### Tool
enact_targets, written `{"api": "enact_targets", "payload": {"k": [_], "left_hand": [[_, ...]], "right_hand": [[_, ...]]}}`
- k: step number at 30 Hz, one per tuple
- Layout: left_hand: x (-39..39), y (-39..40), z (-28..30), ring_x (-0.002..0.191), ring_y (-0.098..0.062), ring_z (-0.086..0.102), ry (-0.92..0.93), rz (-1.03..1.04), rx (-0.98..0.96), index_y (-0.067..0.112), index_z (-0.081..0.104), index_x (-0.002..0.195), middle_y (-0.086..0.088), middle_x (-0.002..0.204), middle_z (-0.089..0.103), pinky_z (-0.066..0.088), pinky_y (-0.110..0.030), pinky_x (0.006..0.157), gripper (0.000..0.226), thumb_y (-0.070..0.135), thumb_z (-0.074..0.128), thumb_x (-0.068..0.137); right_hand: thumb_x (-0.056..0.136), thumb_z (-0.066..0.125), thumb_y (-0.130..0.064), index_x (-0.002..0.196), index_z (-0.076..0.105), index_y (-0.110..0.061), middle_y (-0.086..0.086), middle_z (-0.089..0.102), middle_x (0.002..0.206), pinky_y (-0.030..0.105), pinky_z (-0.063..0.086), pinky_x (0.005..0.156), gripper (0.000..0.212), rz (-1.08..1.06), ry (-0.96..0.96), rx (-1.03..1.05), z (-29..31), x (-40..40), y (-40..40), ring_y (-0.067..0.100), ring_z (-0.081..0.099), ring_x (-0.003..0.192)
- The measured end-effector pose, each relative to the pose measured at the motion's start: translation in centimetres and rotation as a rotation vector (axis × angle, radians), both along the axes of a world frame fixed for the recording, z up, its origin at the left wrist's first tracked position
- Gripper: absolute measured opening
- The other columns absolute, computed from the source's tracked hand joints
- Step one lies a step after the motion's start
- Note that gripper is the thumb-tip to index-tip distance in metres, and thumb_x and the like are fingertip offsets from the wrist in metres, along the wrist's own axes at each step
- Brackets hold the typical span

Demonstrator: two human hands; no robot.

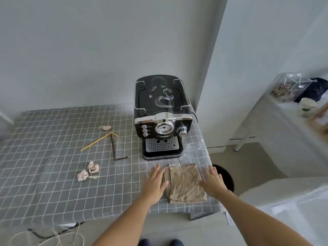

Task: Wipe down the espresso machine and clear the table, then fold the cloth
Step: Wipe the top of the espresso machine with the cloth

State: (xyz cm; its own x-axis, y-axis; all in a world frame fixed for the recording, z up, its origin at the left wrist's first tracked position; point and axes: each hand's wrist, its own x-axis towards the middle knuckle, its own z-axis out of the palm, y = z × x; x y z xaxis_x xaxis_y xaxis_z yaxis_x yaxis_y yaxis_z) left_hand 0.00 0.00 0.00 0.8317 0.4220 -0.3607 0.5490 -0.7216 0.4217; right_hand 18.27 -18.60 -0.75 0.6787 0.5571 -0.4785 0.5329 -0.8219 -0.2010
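A black espresso machine (162, 118) stands at the table's far right corner, with whitish smears on its top. In front of it lies a folded beige cloth (185, 183). My left hand (155, 181) hovers flat at the cloth's left edge with fingers apart. My right hand (212, 181) is spread at its right edge. Neither hand grips anything. On the table's left half lie a yellow straw (98, 142), a dark bent straw (114, 150) and three crumpled tissues (93, 167) (82, 175) (106, 128).
The table (44, 174) has a grey checked cover. A dark round bin (226, 176) stands on the floor just off the table's right edge. A side table (276, 121) at the right holds a clear box and a cup. Cords (53, 236) lie on the floor at bottom left.
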Motion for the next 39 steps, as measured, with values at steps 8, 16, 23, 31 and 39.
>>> {"api": "enact_targets", "payload": {"k": [8, 16, 23, 31, 39], "left_hand": [[1.8, -4.7, -2.4, 0.148, -0.015, -0.014, -0.032, -0.154, 0.026, 0.022, 0.0, 0.153, 0.004, 0.161, -0.01, -0.001, -0.046, 0.122, 0.099, 0.08, 0.015, 0.074], [2.2, -7.4, 2.6, 0.11, 0.008, 0.05, -0.591, 0.108, -0.196, 0.037, 0.051, 0.124, 0.026, 0.116, 0.057, 0.043, -0.018, 0.096, 0.038, 0.034, 0.061, 0.087], [3.3, -4.9, 10.9, 0.066, -0.001, 0.06, -0.843, 0.147, -0.261, 0.019, 0.064, 0.086, 0.012, 0.073, 0.064, 0.046, -0.019, 0.061, 0.014, 0.028, 0.057, 0.094], [6.9, -0.4, 23.7, 0.056, -0.001, 0.039, -0.895, -0.063, -0.09, 0.023, 0.042, 0.07, 0.015, 0.059, 0.04, 0.032, -0.018, 0.057, 0.028, 0.029, 0.056, 0.094], [6.2, 1.7, 30.5, 0.099, -0.007, 0.063, -0.899, -0.281, -0.158, 0.021, 0.061, 0.121, 0.004, 0.109, 0.068, 0.05, -0.025, 0.087, 0.042, 0.044, 0.063, 0.086]], "right_hand": [[0.074, 0.067, 0.003, 0.078, 0.068, -0.005, 0.007, 0.063, 0.102, 0.027, 0.042, 0.091, 0.01, -0.166, -0.085, 0.454, -0.3, -3.4, -0.9, 0.03, 0.055, 0.108], [0.088, 0.066, -0.015, 0.08, 0.059, -0.015, -0.009, 0.045, 0.138, 0.009, 0.023, 0.103, 0.011, -0.086, -0.009, 0.823, 7.5, -5.0, 0.8, 0.007, 0.03, 0.138], [0.09, 0.057, -0.04, 0.09, 0.057, -0.036, -0.015, 0.067, 0.111, 0.018, 0.049, 0.068, 0.004, -0.3, 0.127, 1.056, 15.5, -4.4, 2.4, -0.008, 0.061, 0.095], [0.05, 0.048, -0.096, 0.111, 0.066, -0.041, 0.0, 0.071, 0.117, 0.04, 0.049, 0.087, 0.084, -0.668, 0.861, 1.329, 21.5, -6.0, 6.4, 0.022, 0.068, 0.108], [0.075, 0.033, -0.078, 0.083, 0.079, -0.014, 0.014, 0.072, 0.073, 0.033, 0.058, 0.049, 0.078, -0.687, 1.034, 1.571, 28.2, -5.4, 10.7, 0.026, 0.072, 0.061]]}}
